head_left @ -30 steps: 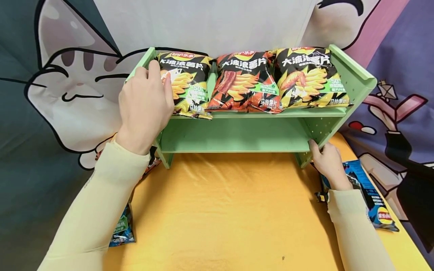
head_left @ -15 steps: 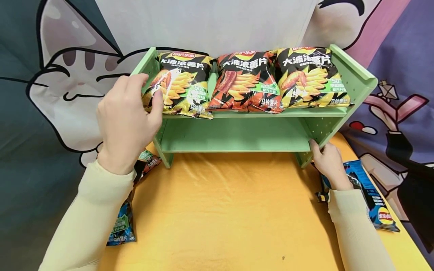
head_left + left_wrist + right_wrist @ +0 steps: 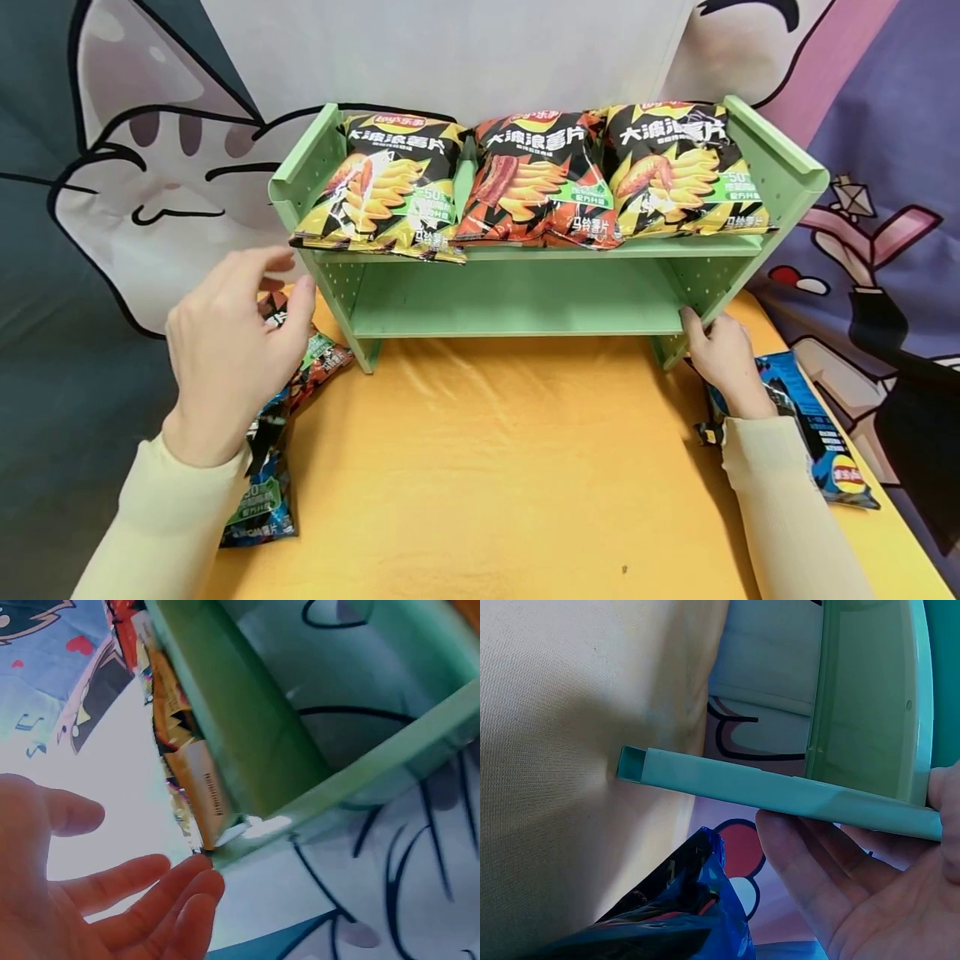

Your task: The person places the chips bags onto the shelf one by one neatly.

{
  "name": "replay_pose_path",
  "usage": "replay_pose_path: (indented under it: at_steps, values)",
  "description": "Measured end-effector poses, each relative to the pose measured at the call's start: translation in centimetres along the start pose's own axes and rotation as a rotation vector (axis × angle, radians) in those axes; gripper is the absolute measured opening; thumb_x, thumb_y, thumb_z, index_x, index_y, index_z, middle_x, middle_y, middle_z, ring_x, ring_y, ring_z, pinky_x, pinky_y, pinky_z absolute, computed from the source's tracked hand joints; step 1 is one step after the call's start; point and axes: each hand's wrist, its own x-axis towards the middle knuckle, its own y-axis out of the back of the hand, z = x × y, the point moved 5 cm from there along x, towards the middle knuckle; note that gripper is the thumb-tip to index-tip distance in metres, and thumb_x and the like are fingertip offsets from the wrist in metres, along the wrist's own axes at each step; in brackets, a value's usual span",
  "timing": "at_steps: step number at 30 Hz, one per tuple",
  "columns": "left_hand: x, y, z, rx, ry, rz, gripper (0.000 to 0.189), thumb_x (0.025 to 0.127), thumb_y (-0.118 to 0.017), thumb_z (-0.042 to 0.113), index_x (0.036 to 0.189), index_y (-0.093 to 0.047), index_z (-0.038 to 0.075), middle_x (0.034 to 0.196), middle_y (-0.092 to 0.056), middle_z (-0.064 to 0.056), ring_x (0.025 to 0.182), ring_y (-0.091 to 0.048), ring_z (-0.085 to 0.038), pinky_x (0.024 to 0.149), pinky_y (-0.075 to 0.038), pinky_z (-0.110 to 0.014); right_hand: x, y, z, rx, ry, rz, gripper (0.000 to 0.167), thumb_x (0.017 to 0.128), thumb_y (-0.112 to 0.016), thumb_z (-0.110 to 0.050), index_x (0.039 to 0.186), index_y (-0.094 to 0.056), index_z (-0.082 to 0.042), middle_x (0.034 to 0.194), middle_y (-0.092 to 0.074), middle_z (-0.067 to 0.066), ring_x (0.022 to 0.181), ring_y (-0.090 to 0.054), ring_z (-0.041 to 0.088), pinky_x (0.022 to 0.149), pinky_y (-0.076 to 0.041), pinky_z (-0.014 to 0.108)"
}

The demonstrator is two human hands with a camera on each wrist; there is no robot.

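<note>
A green two-tier shelf [image 3: 517, 300] stands at the back of the table. On its upper tier lean three chip bags: a yellow-and-black one [image 3: 397, 187] at left, a red-and-black one [image 3: 536, 179] in the middle and another yellow-and-black bag [image 3: 678, 167] at right. My left hand [image 3: 232, 350] hovers left of the shelf, fingers loosely bent with nothing in them. In the left wrist view its fingertips are right by the left bag's lower corner. My right hand [image 3: 726, 362] grips the shelf's right side panel [image 3: 765, 791] low down, thumb on the inner side, fingers outside.
A blue chip bag [image 3: 813, 429] lies on the yellow tabletop [image 3: 510, 467] beside my right wrist. Left of the shelf, a red-and-black bag [image 3: 322, 362] and a blue bag [image 3: 262, 504] lie at the table's left edge. Printed cloth hangs behind.
My left hand has let go of the left yellow-and-black bag and moved down and left. That bag's lower left corner now shows over the shelf edge. My right hand has stayed put.
</note>
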Motion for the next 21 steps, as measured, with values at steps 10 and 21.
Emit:
replay_pose_path:
  at_steps: [10, 21]
  values:
    - [-4.8, -0.2, -4.3, 0.08, 0.054, -0.174, 0.032, 0.095, -0.067, 0.033, 0.117, -0.075, 0.012, 0.096, -0.075, -0.011, 0.061, -0.061, -0.029, 0.046, -0.038, -0.044, -0.1, 0.0, 0.0, 0.008, -0.013, -0.002, 0.046, 0.11, -0.043, -0.038, 0.102, -0.067, 0.001, 0.085, -0.069, 0.024, 0.064, -0.052, 0.027, 0.053, -0.035, 0.032]
    - [-10.3, -0.9, -9.8, 0.172, 0.271, -0.408, 0.037, 0.096, -0.069, 0.043, 0.121, -0.072, 0.015, 0.101, -0.072, -0.012, 0.059, -0.055, -0.024, 0.047, -0.036, -0.037, 0.0, -0.1, 0.1, 0.017, -0.016, -0.013, 0.048, 0.11, -0.043, -0.037, 0.111, -0.069, 0.003, 0.092, -0.072, 0.028, 0.068, -0.057, 0.03, 0.054, -0.037, 0.031]
